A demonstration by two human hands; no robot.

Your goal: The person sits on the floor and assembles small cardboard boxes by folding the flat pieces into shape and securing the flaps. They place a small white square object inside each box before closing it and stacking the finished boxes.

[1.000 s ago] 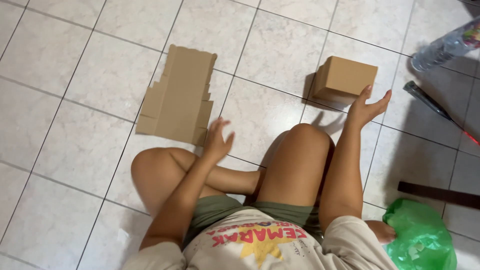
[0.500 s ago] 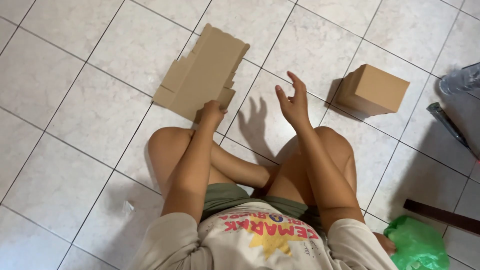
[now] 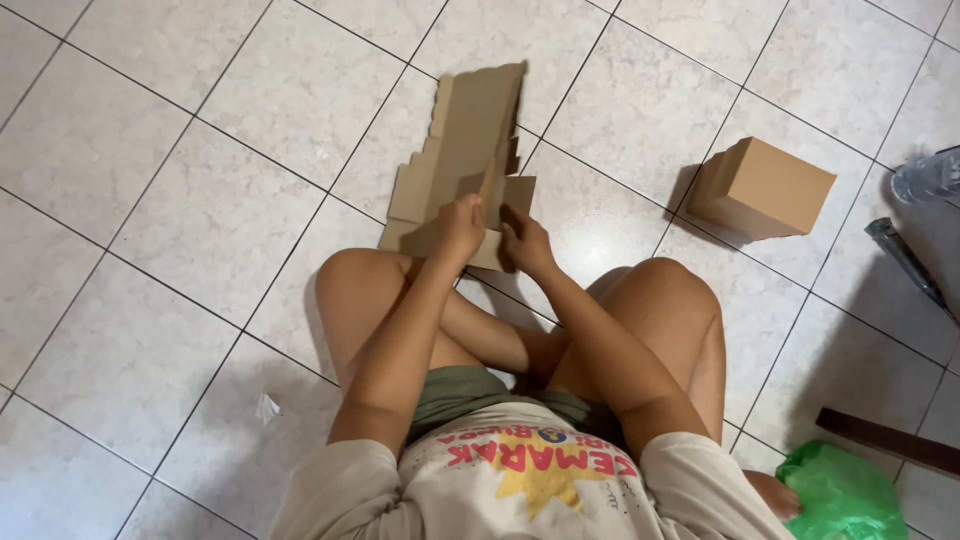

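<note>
A flat cardboard blank (image 3: pixel 462 165) is lying at twelve o'clock before the knees; a folded box (image 3: pixel 760 188) is sitting at two o'clock, a bag (image 3: pixel 838 495) at four o'clock.

The floor (image 3: pixel 150 200) is laid with large, pale, glossy square tiles, their dark grout lines running diagonally across the view. Soft light falls from above and casts blurred grey shadows on the tiles. At the near right lies a crumpled green plastic bag (image 3: pixel 835 495), with a dark wooden strip (image 3: pixel 885 440) just beyond it. A clear plastic bottle (image 3: pixel 925 175) sits at the far right edge. 1 small white scrap (image 3: pixel 267 408) rests at the near left.
</note>
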